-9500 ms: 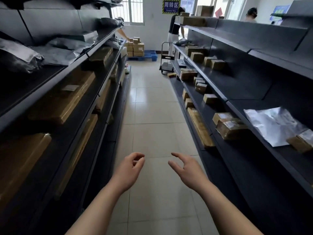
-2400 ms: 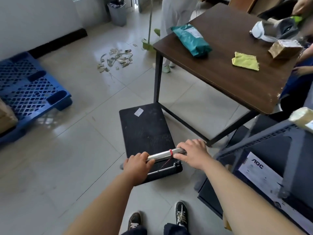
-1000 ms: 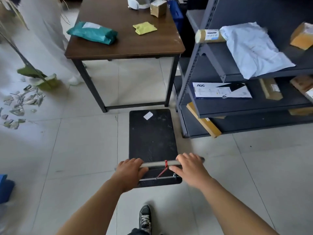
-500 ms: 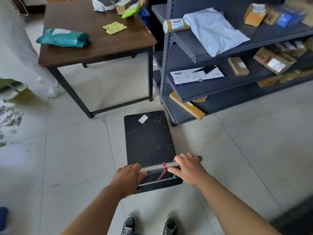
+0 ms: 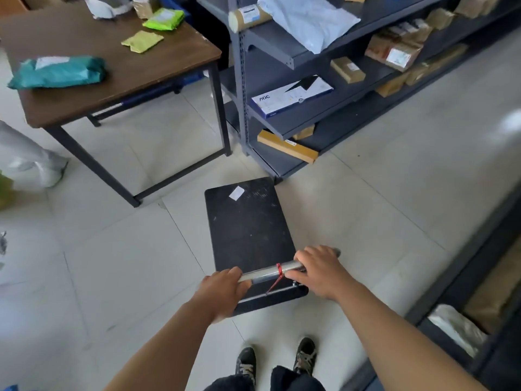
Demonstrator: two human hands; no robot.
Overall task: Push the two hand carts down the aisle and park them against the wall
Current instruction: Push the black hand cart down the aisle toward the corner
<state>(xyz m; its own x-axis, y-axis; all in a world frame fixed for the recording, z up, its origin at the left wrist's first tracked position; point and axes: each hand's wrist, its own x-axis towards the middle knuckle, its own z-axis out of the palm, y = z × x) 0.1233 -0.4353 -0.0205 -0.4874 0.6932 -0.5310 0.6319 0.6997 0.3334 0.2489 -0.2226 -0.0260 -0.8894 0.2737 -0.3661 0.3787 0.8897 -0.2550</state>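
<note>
Both hands wrap the cart's handle (image 5: 269,272): left hand (image 5: 222,292) and right hand (image 5: 321,273) either side of a red tie (image 5: 277,273). The cart (image 5: 248,230) stands on the tiled floor (image 5: 112,263), its far corner apparently just short of the shelf (image 5: 282,117) base.

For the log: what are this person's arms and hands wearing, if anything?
Nothing. The left hand and the right hand are bare, with no gloves, rings or watch to be seen. Both forearms are bare to the frame's lower edge, so no sleeve shows. No marks are visible on them.
</note>
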